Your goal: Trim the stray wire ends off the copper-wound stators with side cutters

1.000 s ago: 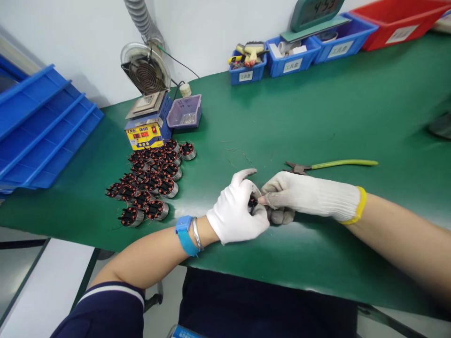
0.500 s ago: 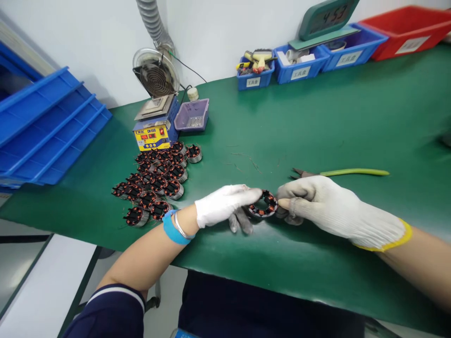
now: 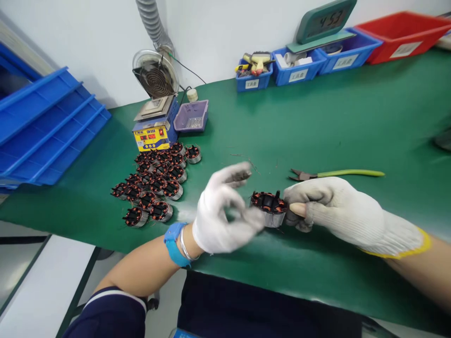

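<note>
A motor stator (image 3: 273, 217), a metal ring with copper windings and black plastic, is held upright just above or on the green bench. My right hand (image 3: 331, 204), in a white glove with a yellow cuff and a bare thumb tip, pinches its right side. My left hand (image 3: 225, 213), in a white glove, is just left of the stator with fingers curved apart and nothing visible between them; its lower fingertips blur close to the ring, and whether they touch it I cannot tell. Cutting pliers with a green handle (image 3: 348, 173) lie beyond my right hand.
Several wound stators (image 3: 160, 176) stand grouped at left, by a blue-yellow heater unit (image 3: 153, 137) and a purple tray (image 3: 192, 116). Blue bins (image 3: 298, 65) and a red bin (image 3: 405, 40) line the back. A tilted blue crate (image 3: 49, 126) is at far left. Wire scraps (image 3: 248, 159) lie mid-bench.
My left hand has let go of the stator and drawn back to the left, fingers spreading. The stator has tipped so its metal side shows, still in my right hand, which moved slightly right.
</note>
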`<state>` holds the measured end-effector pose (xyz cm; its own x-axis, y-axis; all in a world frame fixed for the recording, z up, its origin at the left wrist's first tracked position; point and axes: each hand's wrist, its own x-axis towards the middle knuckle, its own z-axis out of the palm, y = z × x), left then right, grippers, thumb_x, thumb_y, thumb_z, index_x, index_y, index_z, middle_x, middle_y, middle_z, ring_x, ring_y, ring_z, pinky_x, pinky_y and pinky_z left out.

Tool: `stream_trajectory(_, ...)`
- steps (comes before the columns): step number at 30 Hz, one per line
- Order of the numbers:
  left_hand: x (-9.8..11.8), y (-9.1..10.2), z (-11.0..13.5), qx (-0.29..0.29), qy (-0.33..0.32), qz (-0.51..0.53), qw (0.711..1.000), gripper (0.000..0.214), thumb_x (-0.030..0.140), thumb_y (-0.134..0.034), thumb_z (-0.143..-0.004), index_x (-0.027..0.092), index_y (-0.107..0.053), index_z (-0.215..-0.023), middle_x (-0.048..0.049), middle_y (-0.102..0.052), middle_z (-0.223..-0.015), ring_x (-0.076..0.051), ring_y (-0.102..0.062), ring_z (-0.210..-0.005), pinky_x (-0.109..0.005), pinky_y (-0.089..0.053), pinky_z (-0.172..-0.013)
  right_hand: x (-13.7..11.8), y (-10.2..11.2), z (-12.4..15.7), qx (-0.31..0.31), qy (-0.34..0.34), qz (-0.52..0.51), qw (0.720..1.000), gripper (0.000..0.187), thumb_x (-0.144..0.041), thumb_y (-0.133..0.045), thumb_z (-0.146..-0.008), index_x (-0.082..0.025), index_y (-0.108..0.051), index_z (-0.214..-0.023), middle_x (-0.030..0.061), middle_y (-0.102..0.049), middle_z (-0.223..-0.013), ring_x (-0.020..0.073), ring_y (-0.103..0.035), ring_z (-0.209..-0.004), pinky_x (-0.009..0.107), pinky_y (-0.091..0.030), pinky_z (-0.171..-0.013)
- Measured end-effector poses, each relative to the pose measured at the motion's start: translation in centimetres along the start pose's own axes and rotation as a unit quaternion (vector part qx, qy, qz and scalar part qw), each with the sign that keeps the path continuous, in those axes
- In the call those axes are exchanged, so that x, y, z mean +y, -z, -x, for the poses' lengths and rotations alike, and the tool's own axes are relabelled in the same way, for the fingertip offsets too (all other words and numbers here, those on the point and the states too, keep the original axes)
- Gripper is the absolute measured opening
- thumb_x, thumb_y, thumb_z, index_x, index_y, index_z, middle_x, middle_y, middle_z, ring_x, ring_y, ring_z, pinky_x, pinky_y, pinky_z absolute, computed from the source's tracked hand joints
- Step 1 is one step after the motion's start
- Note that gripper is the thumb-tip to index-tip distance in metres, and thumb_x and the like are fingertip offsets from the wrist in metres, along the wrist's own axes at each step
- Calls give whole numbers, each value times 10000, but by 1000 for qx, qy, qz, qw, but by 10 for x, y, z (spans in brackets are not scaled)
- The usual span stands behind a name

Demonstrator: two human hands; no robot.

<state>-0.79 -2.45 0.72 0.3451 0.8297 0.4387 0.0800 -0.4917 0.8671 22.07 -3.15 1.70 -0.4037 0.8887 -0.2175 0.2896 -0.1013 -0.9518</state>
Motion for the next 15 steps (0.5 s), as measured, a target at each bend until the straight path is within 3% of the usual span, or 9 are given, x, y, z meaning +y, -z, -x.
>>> stream_trajectory(1,-2,0,-2,-38,143,55,987,498,664,-558,-940,196,-557,-770,-120,-732,-998,-239,-737,-881,-375,-644,-727,3,1,0,5,11,34,999,551,-727,-709,-722,-198,-625,-593,52,-608,-533,156,-535,-463,269,-438,-447)
stream_trajectory(3,-5,1,-6,-198,375,178,888,710,814,-353,-928,159,-626,-901,-127,-720,-843,-215,-699,-605,-316,-582,-487,7,2,-1,16,24,86,996,523,-693,-668,-763,-204,-619,-585,52,-619,-538,161,-545,-475,271,-440,-456)
stream_trajectory(4,-5,2,-7,-263,437,222,831,740,816,-343,-926,140,-638,-990,-123,-715,-819,-199,-665,-525,-288,-536,-421,9,1,-2,19,24,98,995,504,-674,-663,-770,-203,-625,-593,52,-626,-544,164,-551,-481,271,-444,-459)
stream_trajectory(5,-4,3,-8,-291,461,252,800,706,784,-416,-923,133,-627,-1094,-121,-717,-853,-189,-658,-508,-266,-515,-404,10,1,-2,21,19,98,995,488,-658,-670,-770,-200,-634,-604,55,-634,-554,167,-560,-488,270,-451,-462)
stream_trajectory(6,-2,4,-9,-280,451,272,803,642,716,-543,-906,149,-591,-1205,-116,-720,-931,-184,-677,-545,-253,-524,-430,9,1,-3,22,11,82,996,481,-651,-687,-762,-194,-644,-616,59,-641,-564,167,-564,-490,269,-455,-461)
stream_trajectory(9,10,5,-6,-197,278,249,907,637,440,-809,-791,240,-525,-1325,-120,-663,-1227,-221,-748,-850,-329,-626,-705,2,-1,-1,23,-4,-37,999,503,-663,-772,-694,-174,-661,-654,49,-625,-558,144,-522,-441,262,-434,-426)
stream_trajectory(11,18,4,-3,-193,121,146,963,433,380,-824,-759,238,-628,-1117,-129,-628,-1323,-265,-718,-1038,-437,-599,-924,-4,-1,2,5,4,-101,995,538,-681,-811,-648,-171,-642,-638,26,-584,-525,119,-466,-395,249,-390,-386)
stream_trajectory(12,21,4,-2,-202,51,80,975,284,365,-813,-762,232,-638,-941,-119,-640,-1314,-269,-702,-1073,-465,-568,-988,-6,-1,3,-6,4,-110,994,543,-680,-820,-642,-171,-631,-628,18,-568,-515,115,-458,-392,245,-382,-382)
stream_trajectory(15,24,4,1,-190,-77,-70,976,383,377,-771,-799,223,-453,-651,-83,-709,-1143,-248,-696,-1009,-489,-543,-1018,-10,-2,6,-28,-14,-79,996,535,-662,-819,-646,-177,-597,-598,20,-564,-525,125,-485,-422,250,-406,-409)
